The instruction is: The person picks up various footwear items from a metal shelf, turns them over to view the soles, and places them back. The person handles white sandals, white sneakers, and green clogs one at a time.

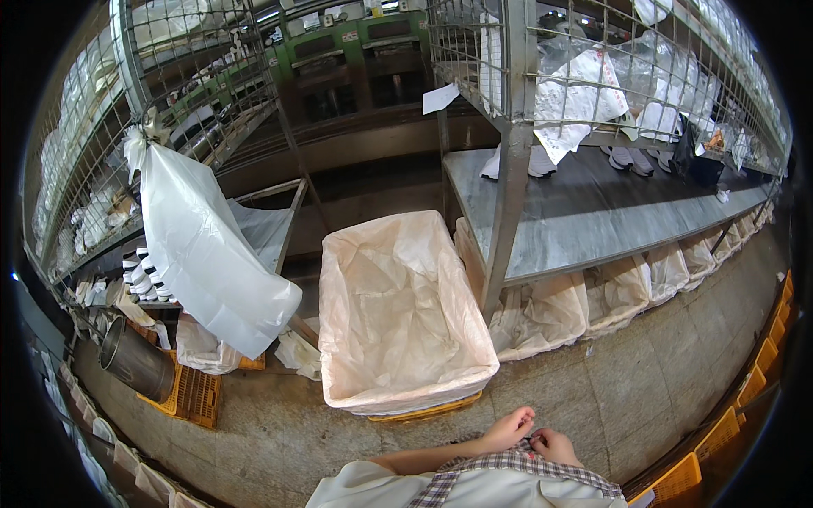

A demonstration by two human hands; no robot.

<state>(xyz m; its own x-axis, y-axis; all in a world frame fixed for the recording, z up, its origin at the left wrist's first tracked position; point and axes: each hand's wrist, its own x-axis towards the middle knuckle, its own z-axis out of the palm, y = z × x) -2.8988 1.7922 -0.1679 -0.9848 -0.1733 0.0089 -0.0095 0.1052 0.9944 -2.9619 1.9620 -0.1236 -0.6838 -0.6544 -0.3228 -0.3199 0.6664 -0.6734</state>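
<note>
both hands, left (508, 428) and right (552, 444), meet at the waist, each grip pinched on the checked hem (508, 461) as if fastening it, with the lined bin (398, 313) open just ahead, below the worktop (593, 212).

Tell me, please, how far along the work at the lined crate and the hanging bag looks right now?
Done: the crate in front already has its pale plastic liner folded over the rim, and it looks empty.

In hand: the left hand and right hand meet at the plaid waistband, fingers pinched there; neither touches the crate.

Left: the white bag hangs on the rack, untouched, and white shoes lie on the steel shelf.
</note>
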